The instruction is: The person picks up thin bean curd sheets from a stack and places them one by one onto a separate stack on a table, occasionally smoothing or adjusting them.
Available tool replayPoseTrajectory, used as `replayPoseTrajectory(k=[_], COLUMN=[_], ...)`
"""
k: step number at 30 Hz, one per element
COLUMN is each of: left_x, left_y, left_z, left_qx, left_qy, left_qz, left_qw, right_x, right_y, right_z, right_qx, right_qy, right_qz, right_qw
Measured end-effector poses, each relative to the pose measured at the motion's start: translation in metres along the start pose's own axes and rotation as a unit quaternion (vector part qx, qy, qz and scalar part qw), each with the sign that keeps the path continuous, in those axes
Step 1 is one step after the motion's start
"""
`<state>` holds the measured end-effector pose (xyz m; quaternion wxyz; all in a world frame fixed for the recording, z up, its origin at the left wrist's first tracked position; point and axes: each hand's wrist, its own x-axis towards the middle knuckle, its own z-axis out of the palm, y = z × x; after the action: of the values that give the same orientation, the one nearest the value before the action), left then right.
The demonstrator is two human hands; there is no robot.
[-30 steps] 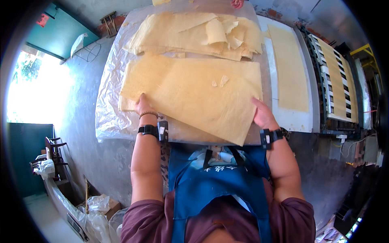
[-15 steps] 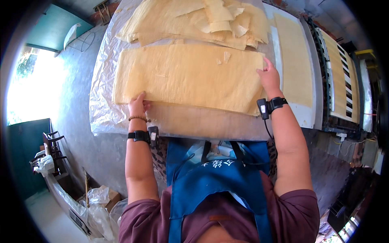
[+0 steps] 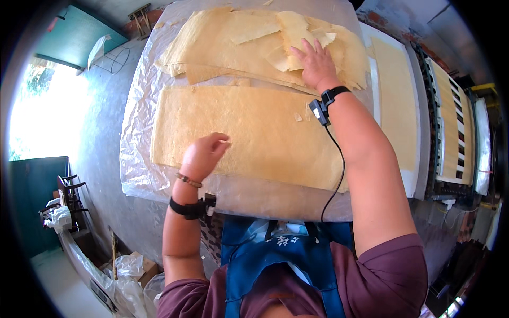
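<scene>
A wide stack of thin, yellowish, wrinkled sheets (image 3: pixel 249 127) lies flat in front of me, with a small loose flake (image 3: pixel 298 117) on its right part. My left hand (image 3: pixel 205 152) is over its left front part, fingers curled together. A tiny pale bit shows at the fingertips, too small to name. Behind lies a second, uneven pile of the same sheets (image 3: pixel 212 40), topped by torn pieces (image 3: pixel 291 29). My right hand (image 3: pixel 317 63) reaches onto these torn pieces with its fingers spread, and it grips nothing that I can see.
Crinkled clear plastic (image 3: pixel 139 143) covers the table under both piles. To the right are a pale board (image 3: pixel 395 95) with a yellowish sheet and a machine-like frame (image 3: pixel 450 122) bearing another sheet. A cable (image 3: pixel 339 175) hangs from my right wristband. Plastic bags (image 3: pixel 130 265) lie lower left.
My right hand has left the front stack's right edge and reached to the torn pieces behind. The left hand has let go of the near edge and come up over the sheets, fingers curled.
</scene>
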<state>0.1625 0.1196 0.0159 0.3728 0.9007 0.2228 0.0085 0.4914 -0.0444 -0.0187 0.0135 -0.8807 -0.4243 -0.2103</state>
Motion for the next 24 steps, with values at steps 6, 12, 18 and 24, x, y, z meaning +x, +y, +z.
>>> replayPoseTrajectory(k=[6, 12, 18, 24], left_x=[0.032, 0.063, 0.04, 0.04], left_y=[0.015, 0.02, 0.015, -0.017], left_z=[0.036, 0.045, 0.066, 0.07], left_qx=[-0.134, -0.54, -0.764, -0.622], left_qy=[-0.07, -0.024, -0.095, 0.02], left_qz=[0.02, -0.047, -0.123, -0.31], left_qw=[0.988, 0.84, 0.627, 0.719], right_x=[0.019, -0.068, -0.184, -0.237], right_y=[0.024, 0.002, -0.009, -0.006], right_z=[-0.015, -0.123, -0.128, -0.117], right_qx=[0.215, 0.407, 0.375, 0.374], right_qy=[0.009, 0.12, -0.042, -0.095], right_qz=[0.062, -0.034, -0.095, -0.072], right_qw=[0.975, 0.905, 0.921, 0.92])
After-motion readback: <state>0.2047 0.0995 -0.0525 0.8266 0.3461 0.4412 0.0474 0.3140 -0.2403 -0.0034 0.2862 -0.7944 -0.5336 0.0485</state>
